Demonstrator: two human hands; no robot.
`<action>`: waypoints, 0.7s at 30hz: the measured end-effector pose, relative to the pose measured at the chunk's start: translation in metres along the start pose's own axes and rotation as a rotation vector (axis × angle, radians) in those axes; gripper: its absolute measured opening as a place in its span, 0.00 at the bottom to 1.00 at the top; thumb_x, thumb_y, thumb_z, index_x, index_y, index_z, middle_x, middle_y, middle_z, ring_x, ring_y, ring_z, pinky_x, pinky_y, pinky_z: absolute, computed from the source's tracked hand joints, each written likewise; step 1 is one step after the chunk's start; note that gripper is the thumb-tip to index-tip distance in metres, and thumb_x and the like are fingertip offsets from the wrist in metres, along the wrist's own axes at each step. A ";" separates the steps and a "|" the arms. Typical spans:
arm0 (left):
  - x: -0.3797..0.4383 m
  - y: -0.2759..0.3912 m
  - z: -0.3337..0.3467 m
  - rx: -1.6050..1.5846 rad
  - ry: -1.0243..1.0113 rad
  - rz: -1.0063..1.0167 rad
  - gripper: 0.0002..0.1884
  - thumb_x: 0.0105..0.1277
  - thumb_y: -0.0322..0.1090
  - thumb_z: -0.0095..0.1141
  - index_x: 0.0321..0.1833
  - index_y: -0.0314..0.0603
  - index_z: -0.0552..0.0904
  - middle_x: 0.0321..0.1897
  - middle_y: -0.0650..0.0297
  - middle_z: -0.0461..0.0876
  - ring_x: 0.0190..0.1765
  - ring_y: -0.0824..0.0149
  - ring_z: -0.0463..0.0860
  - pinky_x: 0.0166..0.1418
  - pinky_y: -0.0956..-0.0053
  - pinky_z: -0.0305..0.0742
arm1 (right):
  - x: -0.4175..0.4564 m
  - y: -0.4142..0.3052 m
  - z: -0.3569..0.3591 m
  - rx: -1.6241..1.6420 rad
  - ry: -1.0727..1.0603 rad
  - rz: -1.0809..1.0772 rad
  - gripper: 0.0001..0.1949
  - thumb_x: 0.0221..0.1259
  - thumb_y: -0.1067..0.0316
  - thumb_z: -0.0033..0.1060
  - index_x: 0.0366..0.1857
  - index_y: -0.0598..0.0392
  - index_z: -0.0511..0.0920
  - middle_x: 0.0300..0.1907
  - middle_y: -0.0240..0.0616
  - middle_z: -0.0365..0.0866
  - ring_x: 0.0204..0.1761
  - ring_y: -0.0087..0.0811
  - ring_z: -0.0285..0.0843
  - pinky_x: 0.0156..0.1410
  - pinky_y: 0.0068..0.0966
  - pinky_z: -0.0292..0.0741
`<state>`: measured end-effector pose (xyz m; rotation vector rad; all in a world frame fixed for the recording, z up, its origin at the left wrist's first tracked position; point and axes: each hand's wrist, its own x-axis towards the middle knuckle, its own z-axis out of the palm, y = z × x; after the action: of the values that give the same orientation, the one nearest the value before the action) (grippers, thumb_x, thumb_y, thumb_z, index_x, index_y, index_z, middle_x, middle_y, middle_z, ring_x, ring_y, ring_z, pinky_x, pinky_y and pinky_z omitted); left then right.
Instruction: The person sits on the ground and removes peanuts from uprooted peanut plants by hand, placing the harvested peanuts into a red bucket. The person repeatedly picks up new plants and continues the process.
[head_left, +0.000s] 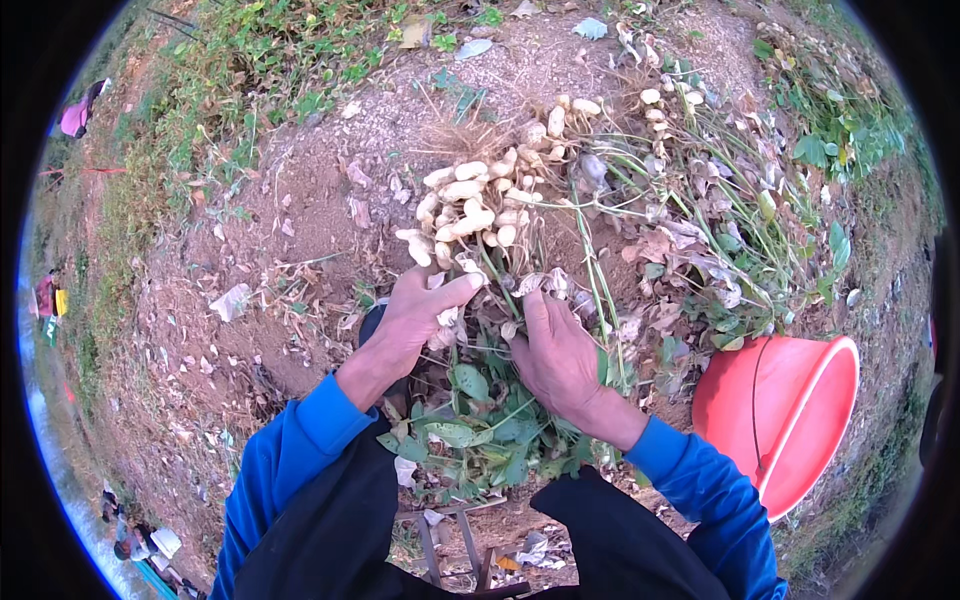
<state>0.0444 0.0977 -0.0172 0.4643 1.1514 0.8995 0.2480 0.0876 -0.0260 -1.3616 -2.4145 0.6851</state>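
Observation:
My left hand (405, 319) grips an uprooted peanut plant just below its pods, the thumb laid across the top. A thick cluster of pale peanut pods (469, 202) spreads beyond the fingers, roots still attached. Close beside it, my right hand (559, 360) is curled around the stems of the same plant; its fingertips are partly hidden by dry leaves. Green leaves (502, 442) of the plant hang back between my knees. Farther out, more peanut pods (581, 109) lie against the held cluster, and I cannot tell which plant bears them.
A red bucket (724, 409) stands at my right, its mouth toward the right rim. Pulled peanut plants (720, 217) lie on the soil ahead of it. Below me shows part of a wooden frame (469, 540). People (75, 116) appear small along the far left.

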 end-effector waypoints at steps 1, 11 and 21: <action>0.005 -0.004 -0.001 0.080 0.044 0.103 0.22 0.70 0.36 0.64 0.63 0.33 0.78 0.51 0.63 0.84 0.51 0.72 0.82 0.57 0.73 0.77 | -0.003 -0.001 0.001 0.000 -0.020 -0.005 0.35 0.57 0.69 0.68 0.68 0.68 0.62 0.49 0.55 0.78 0.48 0.53 0.79 0.48 0.42 0.79; 0.015 -0.015 -0.032 -0.143 0.234 0.064 0.10 0.67 0.28 0.62 0.48 0.31 0.81 0.20 0.73 0.71 0.19 0.82 0.66 0.22 0.82 0.58 | 0.016 0.002 -0.075 0.136 0.186 0.289 0.11 0.67 0.69 0.64 0.50 0.57 0.80 0.36 0.48 0.85 0.30 0.41 0.86 0.34 0.34 0.81; -0.041 0.048 -0.004 0.263 0.501 0.356 0.07 0.67 0.28 0.61 0.42 0.30 0.81 0.15 0.71 0.71 0.17 0.82 0.64 0.28 0.79 0.72 | 0.045 0.036 -0.045 -0.155 0.135 -0.067 0.21 0.67 0.65 0.62 0.57 0.67 0.72 0.57 0.60 0.75 0.57 0.57 0.75 0.60 0.46 0.77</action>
<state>0.0178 0.0920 0.0403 0.6965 1.6909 1.2210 0.2715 0.1540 -0.0058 -1.3304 -2.4347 0.3830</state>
